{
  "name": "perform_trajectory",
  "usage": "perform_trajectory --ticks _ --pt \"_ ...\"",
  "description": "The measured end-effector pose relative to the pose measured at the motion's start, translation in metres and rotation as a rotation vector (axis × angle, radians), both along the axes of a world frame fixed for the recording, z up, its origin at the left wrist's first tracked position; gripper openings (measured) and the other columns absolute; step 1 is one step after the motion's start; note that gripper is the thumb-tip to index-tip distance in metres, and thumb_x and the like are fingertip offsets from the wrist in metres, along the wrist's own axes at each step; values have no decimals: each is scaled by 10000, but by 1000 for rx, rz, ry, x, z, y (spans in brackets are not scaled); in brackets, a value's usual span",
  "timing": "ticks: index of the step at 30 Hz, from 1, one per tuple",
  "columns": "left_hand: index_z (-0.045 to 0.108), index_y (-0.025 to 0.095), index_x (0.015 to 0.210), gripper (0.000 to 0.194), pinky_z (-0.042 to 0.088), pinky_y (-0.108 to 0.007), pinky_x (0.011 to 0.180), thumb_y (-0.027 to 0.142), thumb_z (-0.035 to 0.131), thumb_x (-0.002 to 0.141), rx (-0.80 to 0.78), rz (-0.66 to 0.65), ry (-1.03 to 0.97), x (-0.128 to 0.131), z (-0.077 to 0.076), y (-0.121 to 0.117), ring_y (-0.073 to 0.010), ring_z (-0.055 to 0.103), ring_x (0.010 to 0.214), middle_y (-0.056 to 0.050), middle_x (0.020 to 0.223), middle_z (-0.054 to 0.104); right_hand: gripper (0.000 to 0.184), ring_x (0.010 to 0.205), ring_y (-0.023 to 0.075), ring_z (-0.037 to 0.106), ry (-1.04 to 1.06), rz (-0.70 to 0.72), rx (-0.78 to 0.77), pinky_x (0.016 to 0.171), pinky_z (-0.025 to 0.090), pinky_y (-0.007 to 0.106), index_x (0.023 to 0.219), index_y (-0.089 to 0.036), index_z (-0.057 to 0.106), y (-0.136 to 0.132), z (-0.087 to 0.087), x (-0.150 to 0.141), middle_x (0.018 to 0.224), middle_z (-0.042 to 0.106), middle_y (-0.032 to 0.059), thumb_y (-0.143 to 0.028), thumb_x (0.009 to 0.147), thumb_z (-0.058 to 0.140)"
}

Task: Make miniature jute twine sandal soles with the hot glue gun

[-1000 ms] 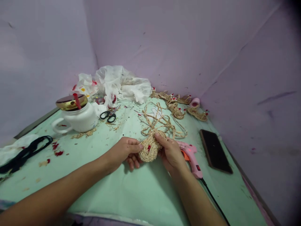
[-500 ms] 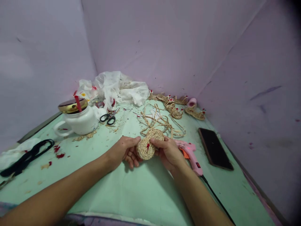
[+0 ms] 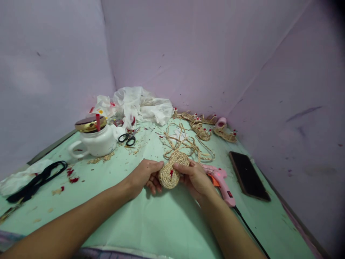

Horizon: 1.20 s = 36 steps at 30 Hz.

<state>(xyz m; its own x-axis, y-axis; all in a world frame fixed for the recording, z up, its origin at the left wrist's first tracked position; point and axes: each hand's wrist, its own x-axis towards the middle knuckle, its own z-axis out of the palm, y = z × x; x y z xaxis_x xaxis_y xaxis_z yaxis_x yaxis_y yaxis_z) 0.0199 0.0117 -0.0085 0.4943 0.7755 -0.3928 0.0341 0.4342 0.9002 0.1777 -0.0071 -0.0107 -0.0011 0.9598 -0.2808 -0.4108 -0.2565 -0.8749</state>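
The left hand (image 3: 147, 175) pinches the coiled rope piece (image 3: 169, 178) at nine o'clock and the right hand (image 3: 194, 178) pinches it at three, so it sits between them. Tugging too hard could pull the coils apart. Bumping the pink glue gun (image 3: 225, 189), at four o'clock, might burn the right hand if it's hot.

I see a white mug (image 3: 101, 142) at my 11, gold-rimmed lid (image 3: 87, 126) on top, red straw (image 3: 97, 123); black-handled scissors (image 3: 130, 140) just beside. Crumpled white plastic bag (image 3: 155, 109) near 12, by the lilac wall (image 3: 175, 64). Pink roll (image 3: 221, 121) toward 1. Dark-screened smartphone (image 3: 249, 175) between 1 and 2. Black cord bundle (image 3: 39, 181) at 10.
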Motion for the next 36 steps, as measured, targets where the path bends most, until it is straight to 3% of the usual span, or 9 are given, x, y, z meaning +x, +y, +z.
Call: perform_trajectory --ticks 8,13,19,23,27,29,31,34,36 --pt "623 58 834 427 460 -247 419 428 410 824 -212 -77 -167 0 -3 3 -168 597 493 -88 616 646 275 667 159 613 46 91 98 649 482 292 815 -158 619 -3 2 -5 761 668 16 -191 573 744" --pt "626 74 903 355 484 -283 508 359 427 829 -367 -84 -268 0 -5 5 -188 621 568 -90 688 661 287 725 180 600 -126 95 190 687 463 301 825 -158 630 0 -3 -2 767 660 19 -217 570 747" --pt "636 93 919 245 491 -308 666 221 445 833 -361 10 -341 2 -4 2 -165 611 665 -93 768 678 412 843 209 605 -261 63 261 743 472 325 982 -182 611 2 0 3 892 671 33 -224 585 713" --pt "640 68 899 291 492 -312 576 245 415 845 -356 -11 -321 3 -3 2 -190 613 628 -120 748 674 520 822 216 621 -236 15 149 650 493 308 1070 -170 558 1 2 -1 927 667 64 -253 578 707" --pt "641 71 888 274 492 -294 528 238 429 839 -291 18 -312 4 -4 3 -184 608 600 -112 729 672 637 845 237 615 -436 -91 118 630 510 341 1193 -141 470 3 -3 1 1056 617 135 -304 615 682" --pt "641 79 873 265 491 -288 518 238 433 837 -272 38 -290 4 -5 3 -178 603 581 -102 706 667 550 911 249 593 -644 -134 244 676 514 375 1197 -159 484 3 -4 6 1159 557 151 -284 678 620" --pt "638 81 843 254 478 -277 481 242 443 830 -261 47 -247 4 -5 2 -173 590 541 -92 670 657 452 1046 246 526 -893 -124 517 807 480 412 1183 -210 513 2 -1 12 1222 521 117 -168 733 525" --pt "628 87 789 236 460 -269 442 246 455 819 -252 45 -197 4 -5 0 -173 577 511 -87 647 645 605 1208 218 371 -1195 99 949 997 327 448 1186 -256 520 -1 7 21 1229 536 49 31 666 403" --pt "617 99 764 219 464 -275 448 227 447 815 -249 61 -197 5 -6 -1 -177 579 518 -83 643 642 717 1252 227 301 -1321 306 1052 1030 275 461 1225 -246 489 -2 12 24 1244 537 33 66 586 402"
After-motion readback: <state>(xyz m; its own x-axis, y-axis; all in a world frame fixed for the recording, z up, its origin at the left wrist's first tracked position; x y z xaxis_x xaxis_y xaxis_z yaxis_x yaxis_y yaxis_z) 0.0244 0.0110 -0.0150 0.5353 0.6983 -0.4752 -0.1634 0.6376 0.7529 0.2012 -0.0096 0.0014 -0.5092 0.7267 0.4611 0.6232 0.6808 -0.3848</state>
